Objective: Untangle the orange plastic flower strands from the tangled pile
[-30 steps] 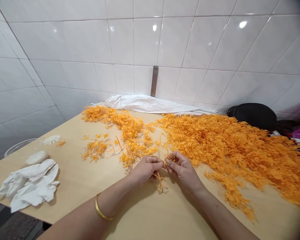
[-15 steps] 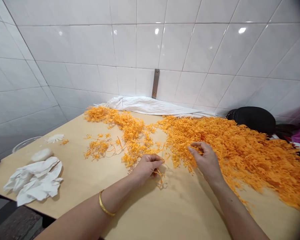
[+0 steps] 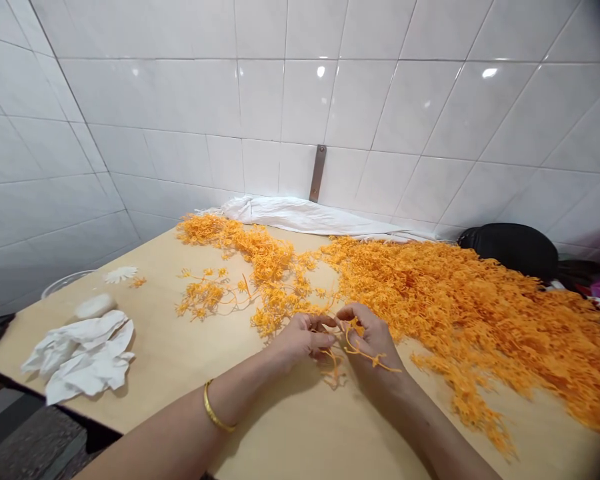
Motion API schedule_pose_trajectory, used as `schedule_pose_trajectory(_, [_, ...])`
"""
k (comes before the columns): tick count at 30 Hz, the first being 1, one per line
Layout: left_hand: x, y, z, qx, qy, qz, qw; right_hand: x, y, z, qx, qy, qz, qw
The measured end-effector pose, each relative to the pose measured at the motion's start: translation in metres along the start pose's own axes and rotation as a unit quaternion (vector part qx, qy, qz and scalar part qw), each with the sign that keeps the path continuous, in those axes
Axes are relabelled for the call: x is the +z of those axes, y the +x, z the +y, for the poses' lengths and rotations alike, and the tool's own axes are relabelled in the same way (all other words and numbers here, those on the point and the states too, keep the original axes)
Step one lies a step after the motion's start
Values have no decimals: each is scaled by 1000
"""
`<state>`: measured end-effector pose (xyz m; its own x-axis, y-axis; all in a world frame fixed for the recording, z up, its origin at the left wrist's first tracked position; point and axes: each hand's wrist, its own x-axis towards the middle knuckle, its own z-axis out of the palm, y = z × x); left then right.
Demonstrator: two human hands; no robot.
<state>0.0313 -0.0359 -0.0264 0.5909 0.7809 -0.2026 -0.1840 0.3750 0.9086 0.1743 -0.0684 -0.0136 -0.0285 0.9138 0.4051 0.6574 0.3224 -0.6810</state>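
The right hand [image 3: 373, 337], held out over the orange pile half a second ago, has been brought back against the left hand [image 3: 303, 339], and a knotted orange strand [image 3: 377, 361] is now draped across it. The fingertips of both hands are nearly touching. The left thumb and forefinger are bent around thin orange stems, whose loose ends [image 3: 334, 378] are left dangling beneath the palm. The new strand, slim and string-like with small spiky nodes, is pinched at the right fingertips; its exact grip is partly hidden. A smooth gold bangle [image 3: 209, 407] is worn on the left wrist.

Just beyond the hands, a frilly, tangled heap [image 3: 265, 253] and a smaller cluster [image 3: 200, 299] are spread on the pale, smooth table [image 3: 300, 440]. To the right, much of the surface is covered by a dense, feathery orange pile [image 3: 430, 287], bordered at the back by a rounded black pouch [image 3: 513, 250]. To the left are set crumpled white tissue [image 3: 90, 360], a rounded white lump [image 3: 95, 306] and a white petalled disc [image 3: 121, 274]. Wrinkled white cloth [image 3: 290, 212] is bunched below glossy wall tiles [image 3: 180, 93].
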Motion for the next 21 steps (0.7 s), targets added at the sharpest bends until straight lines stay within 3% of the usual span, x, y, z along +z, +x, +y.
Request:
schedule_pose_trajectory(5, [-7,-3,13,-24,-135,-34,990,-7,1,12,-39,-79,58,994])
schedule_pose_trajectory(8, [-9,-1,19,-69,-188,4,980,-10,1,11,-90,-120,73,986])
schedule_pose_trajectory(11, [-9,2,17,-84,-201,57,974,-8,-2,5,-117,-92,55,987])
schedule_pose_trajectory(13, [-9,3,14,-67,-193,72,976,-4,-3,2,-72,-31,52,996])
schedule_pose_trajectory(17, [-10,4,9,2,-114,81,990,0,-3,4,97,112,32,988])
schedule_pose_trajectory(19, [-12,4,8,29,-69,100,992,-3,-1,8,125,144,20,981])
schedule_pose_trajectory(21, [-13,4,9,49,-40,118,991,-9,0,12,107,151,7,983])
